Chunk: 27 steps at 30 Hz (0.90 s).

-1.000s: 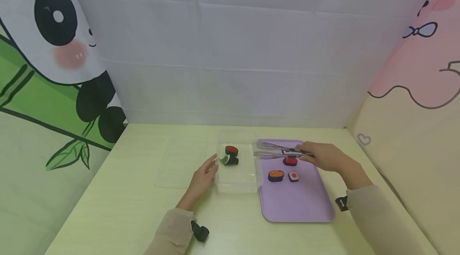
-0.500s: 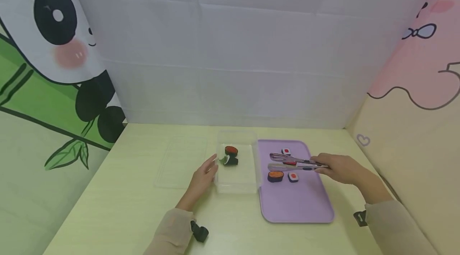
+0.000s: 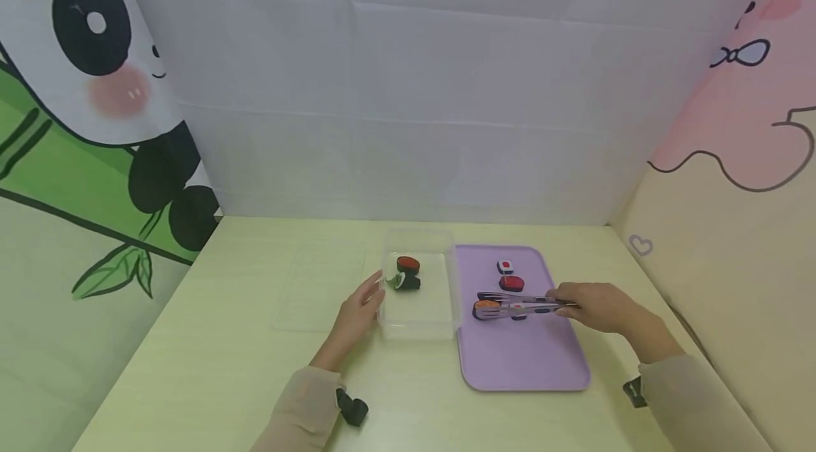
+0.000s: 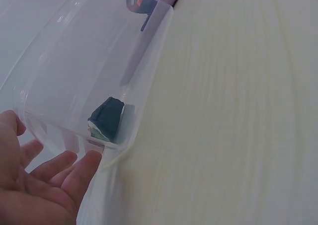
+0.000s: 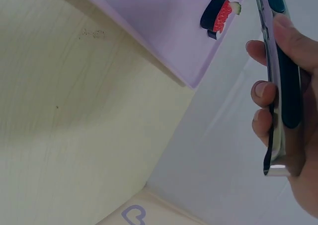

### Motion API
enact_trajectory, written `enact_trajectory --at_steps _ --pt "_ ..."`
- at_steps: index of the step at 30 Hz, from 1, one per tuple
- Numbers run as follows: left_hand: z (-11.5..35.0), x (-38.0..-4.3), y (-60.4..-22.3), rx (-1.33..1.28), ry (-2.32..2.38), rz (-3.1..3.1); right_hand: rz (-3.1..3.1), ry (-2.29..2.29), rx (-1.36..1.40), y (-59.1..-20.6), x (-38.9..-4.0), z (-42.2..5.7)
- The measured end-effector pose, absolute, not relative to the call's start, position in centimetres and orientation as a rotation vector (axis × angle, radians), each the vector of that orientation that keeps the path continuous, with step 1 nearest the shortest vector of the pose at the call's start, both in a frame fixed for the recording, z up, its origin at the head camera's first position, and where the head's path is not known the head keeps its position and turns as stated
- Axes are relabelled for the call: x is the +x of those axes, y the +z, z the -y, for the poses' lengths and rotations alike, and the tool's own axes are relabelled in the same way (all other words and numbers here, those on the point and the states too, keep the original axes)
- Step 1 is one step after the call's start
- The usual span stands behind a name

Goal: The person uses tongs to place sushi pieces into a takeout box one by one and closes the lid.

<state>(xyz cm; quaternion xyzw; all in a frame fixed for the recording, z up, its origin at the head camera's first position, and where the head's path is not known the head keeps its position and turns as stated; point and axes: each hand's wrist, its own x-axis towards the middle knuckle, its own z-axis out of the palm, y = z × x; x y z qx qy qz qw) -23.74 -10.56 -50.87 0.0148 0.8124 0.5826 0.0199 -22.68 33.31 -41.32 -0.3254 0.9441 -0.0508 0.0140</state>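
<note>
"What does the right hand [image 3: 593,307] have?"

"The metal tongs [image 5: 289,86]: fingers curl round one side, thumb on the dark handle."

"And at the tips?"

"The orange-topped sushi piece [image 3: 487,304], on the purple tray [image 3: 525,367]. One arm of the tongs passes behind it, the other in front. Whether they pinch it I can't tell from the head view; it's too small there."

"What else is on the tray?"

"A red-topped piece [image 3: 512,283], a white roll with a red centre [image 3: 505,266] beyond it, and a small roll [image 3: 519,317] partly hidden by the tongs."

"The left hand [image 3: 353,314]?"

"Not clenched. Relaxed fingers touch the left wall of the clear container [image 3: 417,331], just beside the tray. Inside it, a dark-wrapped roll [image 3: 408,283] with green at one end lies just in front of a red-orange-topped piece [image 3: 408,264]."
</note>
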Motion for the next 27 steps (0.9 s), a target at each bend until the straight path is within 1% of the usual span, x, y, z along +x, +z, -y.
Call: enact_trajectory --at_steps 7,12,21,27 --pt "10.7 -23.7 -50.8 0.048 1.821 -2.502 -2.944 -0.167 -1.028 -41.7 -22.8 -33.3" --pt "10.6 -23.7 -50.8 0.038 1.832 -2.489 -2.956 -0.167 -0.986 -41.5 -22.9 -33.6" --pt "10.6 -23.6 -50.6 0.035 1.83 -2.492 -3.031 -0.234 -0.98 -39.3 -23.1 -33.6" --pt "10.7 -23.6 -50.6 0.043 1.825 -2.499 -3.051 -0.283 -1.032 -37.8 -23.3 -32.3"
